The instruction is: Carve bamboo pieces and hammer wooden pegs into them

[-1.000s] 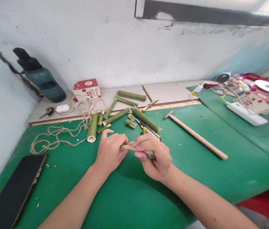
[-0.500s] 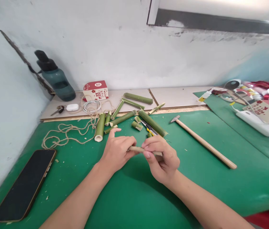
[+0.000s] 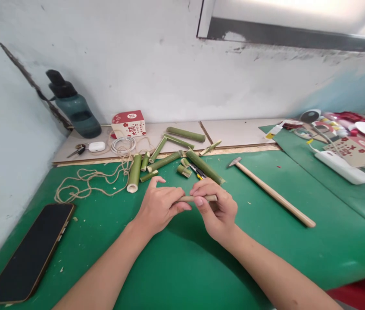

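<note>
Both of my hands hold one thin pale bamboo stick (image 3: 208, 198) level above the green mat (image 3: 176, 267). My left hand (image 3: 160, 207) pinches its left end, with the index finger lifted. My right hand (image 3: 217, 211) grips the stick near its right end, thumb on the near side. Just beyond my hands lie several green bamboo pieces (image 3: 166, 160) and a yellow-and-black utility knife (image 3: 197, 171), partly hidden by my right hand.
A wooden-handled hammer (image 3: 271, 191) lies to the right. Twine (image 3: 87, 181) and a dark phone (image 3: 29, 254) lie at the left. A dark bottle (image 3: 74, 107), a red-and-white box (image 3: 128, 123), keys, an earbud case and a white cable stand by the wall. Craft clutter and a white power strip (image 3: 342, 167) fill the far right.
The stick has turned from slanting to nearly level, and my hands have closed in slightly on it. The camera shifted a little between frames.
</note>
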`<state>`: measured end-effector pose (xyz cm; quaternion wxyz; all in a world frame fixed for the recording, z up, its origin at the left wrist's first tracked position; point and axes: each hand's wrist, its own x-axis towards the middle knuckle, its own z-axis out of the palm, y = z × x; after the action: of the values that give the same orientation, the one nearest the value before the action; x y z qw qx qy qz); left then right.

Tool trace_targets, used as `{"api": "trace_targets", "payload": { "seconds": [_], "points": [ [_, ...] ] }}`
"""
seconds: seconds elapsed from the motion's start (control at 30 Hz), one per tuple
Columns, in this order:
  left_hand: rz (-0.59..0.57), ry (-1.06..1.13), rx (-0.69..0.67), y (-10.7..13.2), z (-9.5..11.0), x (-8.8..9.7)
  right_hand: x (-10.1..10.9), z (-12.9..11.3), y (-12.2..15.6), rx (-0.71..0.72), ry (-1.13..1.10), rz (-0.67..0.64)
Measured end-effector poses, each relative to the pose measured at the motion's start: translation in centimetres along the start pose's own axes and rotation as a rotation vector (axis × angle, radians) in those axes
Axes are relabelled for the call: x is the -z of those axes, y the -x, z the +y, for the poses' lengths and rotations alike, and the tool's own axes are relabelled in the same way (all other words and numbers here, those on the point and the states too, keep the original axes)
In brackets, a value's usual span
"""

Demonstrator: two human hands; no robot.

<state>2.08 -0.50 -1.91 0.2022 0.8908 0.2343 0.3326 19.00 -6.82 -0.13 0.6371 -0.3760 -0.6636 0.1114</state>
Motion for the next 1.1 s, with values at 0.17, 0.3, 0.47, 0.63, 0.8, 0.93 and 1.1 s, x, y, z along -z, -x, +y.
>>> {"api": "trace_targets", "payload": {
  "seconds": [0.17,0.3,0.47,0.63,0.8,0.93,1.1],
  "points": [
    [0.039,0.041,0.053,0.1,-0.1,-0.4,2.3,1.0,-1.3,-0.015,0.05,-0.076],
    [0.226,0.311,0.31,0.0,-0.4,-1.1,8.0,4.7,-3.8,-0.212,0.604,0.212],
    [0.524,0.86,0.652,-0.9,-0.6,-1.2,15.2,9.8,-4.4,-0.836,1.216,-0.193],
    [0.632,1.131,0.718,-1.6,-0.1,-0.1,17.0,10.8,-3.5,-1.026,1.216,-0.301],
    [0.562,1.362,0.728,-1.8,0.0,0.4,16.2,10.2,-3.5,-1.01,1.254,-0.316],
    [0.543,1.441,0.715,-1.8,-0.4,0.2,15.1,9.0,-4.0,-0.891,1.273,-0.282],
    [0.488,1.448,0.684,-1.9,-0.7,0.0,12.1,5.1,-8.8,-0.709,1.268,-0.176]
  ]
}}
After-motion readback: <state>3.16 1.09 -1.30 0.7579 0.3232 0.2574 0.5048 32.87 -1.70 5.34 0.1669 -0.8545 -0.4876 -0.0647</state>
